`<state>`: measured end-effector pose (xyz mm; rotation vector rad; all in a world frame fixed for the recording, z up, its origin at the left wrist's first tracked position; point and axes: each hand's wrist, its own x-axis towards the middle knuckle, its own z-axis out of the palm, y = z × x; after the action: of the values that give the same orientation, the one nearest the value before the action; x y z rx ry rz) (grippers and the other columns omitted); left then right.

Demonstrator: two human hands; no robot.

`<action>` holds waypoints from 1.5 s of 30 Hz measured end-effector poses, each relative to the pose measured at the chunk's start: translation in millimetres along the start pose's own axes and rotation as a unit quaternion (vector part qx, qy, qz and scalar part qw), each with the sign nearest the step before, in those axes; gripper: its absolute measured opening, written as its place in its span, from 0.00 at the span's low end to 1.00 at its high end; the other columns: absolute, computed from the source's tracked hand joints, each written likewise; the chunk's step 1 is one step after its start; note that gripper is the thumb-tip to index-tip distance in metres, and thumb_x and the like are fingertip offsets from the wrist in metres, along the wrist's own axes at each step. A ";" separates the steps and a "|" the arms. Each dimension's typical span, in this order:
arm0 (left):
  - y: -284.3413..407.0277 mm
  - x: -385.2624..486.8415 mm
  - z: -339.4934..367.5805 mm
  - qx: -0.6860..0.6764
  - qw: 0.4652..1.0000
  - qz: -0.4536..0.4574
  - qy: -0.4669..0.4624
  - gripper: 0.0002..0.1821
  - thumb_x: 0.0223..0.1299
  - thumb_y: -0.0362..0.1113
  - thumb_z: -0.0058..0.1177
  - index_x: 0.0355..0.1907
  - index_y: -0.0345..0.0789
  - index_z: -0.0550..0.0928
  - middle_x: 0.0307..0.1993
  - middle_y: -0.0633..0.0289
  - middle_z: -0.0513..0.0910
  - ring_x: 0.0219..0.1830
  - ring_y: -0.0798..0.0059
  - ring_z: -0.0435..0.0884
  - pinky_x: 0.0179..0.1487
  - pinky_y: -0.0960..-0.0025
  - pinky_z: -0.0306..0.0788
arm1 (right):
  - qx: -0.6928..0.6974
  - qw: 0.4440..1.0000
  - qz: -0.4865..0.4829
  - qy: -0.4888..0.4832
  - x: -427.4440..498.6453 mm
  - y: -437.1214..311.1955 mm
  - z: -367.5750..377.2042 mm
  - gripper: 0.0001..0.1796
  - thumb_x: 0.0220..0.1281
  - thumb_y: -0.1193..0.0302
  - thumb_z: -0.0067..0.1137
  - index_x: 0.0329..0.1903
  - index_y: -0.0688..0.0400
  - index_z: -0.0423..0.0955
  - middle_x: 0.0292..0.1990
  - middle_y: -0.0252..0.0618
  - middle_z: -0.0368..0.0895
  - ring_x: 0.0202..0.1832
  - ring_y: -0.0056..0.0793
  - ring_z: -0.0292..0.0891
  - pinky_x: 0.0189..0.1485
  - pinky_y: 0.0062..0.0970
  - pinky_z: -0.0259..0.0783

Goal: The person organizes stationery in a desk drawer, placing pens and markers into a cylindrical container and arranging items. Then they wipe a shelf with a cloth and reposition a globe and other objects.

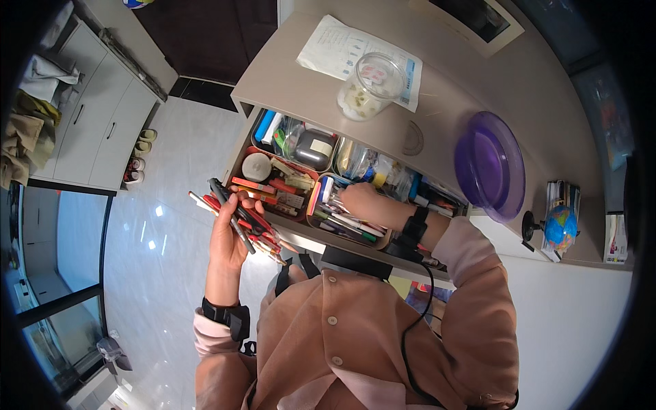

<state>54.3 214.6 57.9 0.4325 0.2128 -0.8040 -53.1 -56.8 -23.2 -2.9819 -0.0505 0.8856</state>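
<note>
My left hand (228,233) is raised off the left front corner of an open drawer (237,154), closed around a mixed bundle of pens (261,223). Several of them are red, and a thick black one lies across the top. My right hand (361,201) reaches down into a bin (310,205) of pens and markers in the middle of the drawer. Its fingertips are hidden among the pens, so I cannot see whether it grips one. Left of that bin sits a red bin (313,179) with a round white container (256,167) and small boxes.
Behind are bins with a dark bottle (313,148) and plastic-wrapped items (353,159). On the desktop (287,77) stand a clear jar (366,89) on a printed sheet (328,48), a protractor (412,138), a purple basin (489,164) and a small globe (560,227). A cable (410,328) hangs by my right arm.
</note>
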 end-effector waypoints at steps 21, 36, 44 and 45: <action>1.7 1.9 -2.6 -0.001 1.000 0.008 0.011 0.10 0.68 0.32 0.50 0.49 0.35 0.72 0.36 0.64 0.75 0.40 0.75 0.78 0.52 0.63 0.79 | 0.085 0.995 -0.010 -0.041 -6.6 10.4 -19.7 0.25 0.58 0.66 0.52 0.58 0.62 0.70 0.34 0.46 0.84 0.38 0.45 0.82 0.37 0.41 0.76; 5.0 1.8 -1.8 -0.002 1.000 0.007 0.009 0.09 0.68 0.32 0.50 0.48 0.35 0.72 0.36 0.64 0.74 0.40 0.75 0.78 0.53 0.63 0.79 | 0.111 0.988 -0.110 -0.011 -12.4 -8.6 -40.7 0.15 0.59 0.70 0.51 0.49 0.56 0.75 0.36 0.50 0.82 0.41 0.49 0.81 0.42 0.45 0.75; 4.6 3.7 -0.8 -0.006 1.000 -0.006 0.013 0.09 0.68 0.32 0.50 0.48 0.36 0.72 0.36 0.65 0.75 0.40 0.75 0.78 0.52 0.63 0.79 | 0.027 0.991 -0.043 -0.122 15.0 -41.2 -19.5 0.18 0.62 0.71 0.50 0.54 0.51 0.75 0.44 0.43 0.83 0.50 0.43 0.80 0.47 0.40 0.76; 4.7 4.1 -1.0 -0.002 1.000 -0.003 0.011 0.09 0.68 0.31 0.50 0.48 0.36 0.72 0.36 0.65 0.75 0.40 0.75 0.78 0.53 0.63 0.79 | 0.024 0.991 -0.038 -0.127 15.2 -41.7 -18.9 0.18 0.62 0.71 0.50 0.54 0.51 0.75 0.44 0.42 0.83 0.50 0.43 0.79 0.47 0.40 0.76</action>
<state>60.5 215.3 57.0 0.4370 0.2368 -0.8052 -30.9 -14.9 -14.0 -2.7834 -0.1456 1.2326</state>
